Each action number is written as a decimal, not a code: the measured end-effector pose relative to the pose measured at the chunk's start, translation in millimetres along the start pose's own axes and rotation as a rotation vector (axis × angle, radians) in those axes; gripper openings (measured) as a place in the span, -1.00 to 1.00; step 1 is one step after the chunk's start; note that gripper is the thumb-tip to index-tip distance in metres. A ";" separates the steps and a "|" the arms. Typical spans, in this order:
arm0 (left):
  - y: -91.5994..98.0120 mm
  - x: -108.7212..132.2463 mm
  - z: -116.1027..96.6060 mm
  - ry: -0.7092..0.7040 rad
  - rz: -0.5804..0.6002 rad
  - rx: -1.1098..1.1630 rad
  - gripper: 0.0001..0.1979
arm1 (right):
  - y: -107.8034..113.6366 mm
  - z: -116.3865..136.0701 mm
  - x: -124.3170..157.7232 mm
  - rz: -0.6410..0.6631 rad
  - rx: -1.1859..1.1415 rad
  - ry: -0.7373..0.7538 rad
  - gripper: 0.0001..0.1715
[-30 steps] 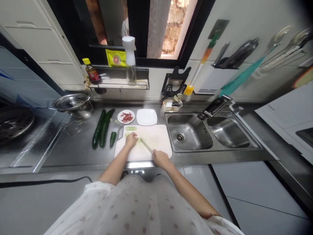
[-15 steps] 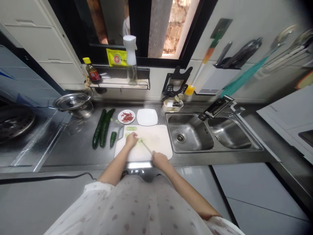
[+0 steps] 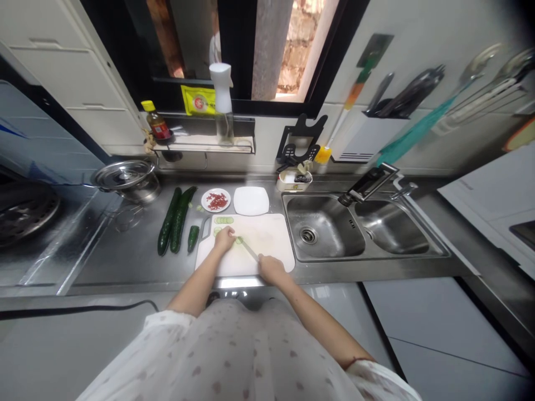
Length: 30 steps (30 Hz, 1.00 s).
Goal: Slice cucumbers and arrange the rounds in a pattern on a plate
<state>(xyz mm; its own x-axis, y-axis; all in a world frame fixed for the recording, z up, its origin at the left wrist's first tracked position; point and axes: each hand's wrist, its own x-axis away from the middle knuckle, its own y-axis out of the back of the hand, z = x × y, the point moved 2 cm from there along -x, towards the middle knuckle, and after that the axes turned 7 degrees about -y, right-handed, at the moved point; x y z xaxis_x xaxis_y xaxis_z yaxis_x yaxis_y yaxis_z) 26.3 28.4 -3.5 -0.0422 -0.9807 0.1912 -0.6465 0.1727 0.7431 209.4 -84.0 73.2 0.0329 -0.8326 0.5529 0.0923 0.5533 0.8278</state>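
Observation:
A white cutting board [image 3: 267,223] lies on the counter in front of me. My right hand [image 3: 271,269] is wrapped round the handle of a knife [image 3: 251,252], whose blade points up and left across the board. At the blade's tip is a pale green cucumber slice [image 3: 239,240]. Its left edge is pinched by the fingers of my left hand [image 3: 224,240]. More cucumber slices [image 3: 224,220] overlap in a row near the board's top left, and others lie partly hidden behind my left hand. A short cucumber piece [image 3: 193,238] rests left of the board.
Two whole cucumbers [image 3: 169,223] lie farther left, near a lidded steel pot [image 3: 125,175]. Behind the board stand a plate of small red pieces [image 3: 216,200] and a white square plate [image 3: 251,200]. A double sink [image 3: 326,228] with a black faucet [image 3: 368,186] adjoins on the right.
My right hand and the knife have shifted very slightly left. The left hand and the cucumber slice stay nearly where they were. The whole view has moved a little.

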 end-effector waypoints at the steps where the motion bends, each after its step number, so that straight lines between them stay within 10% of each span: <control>1: 0.1 0.0 -0.1 0.000 0.000 -0.001 -0.79 | -0.2 0.0 -0.3 -0.002 -0.002 0.002 -0.63; 30: 0.9 -0.1 -0.9 0.003 0.020 -0.011 -0.78 | -3.3 -4.4 6.8 0.043 -0.007 -0.046 -0.64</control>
<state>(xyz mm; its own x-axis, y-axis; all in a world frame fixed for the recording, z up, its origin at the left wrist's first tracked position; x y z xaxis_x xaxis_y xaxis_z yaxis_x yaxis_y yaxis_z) 26.4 28.8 -2.3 -0.0525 -0.9766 0.2083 -0.6372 0.1934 0.7460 213.8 -91.6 73.8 -0.0092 -0.8057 0.5922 0.0987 0.5886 0.8024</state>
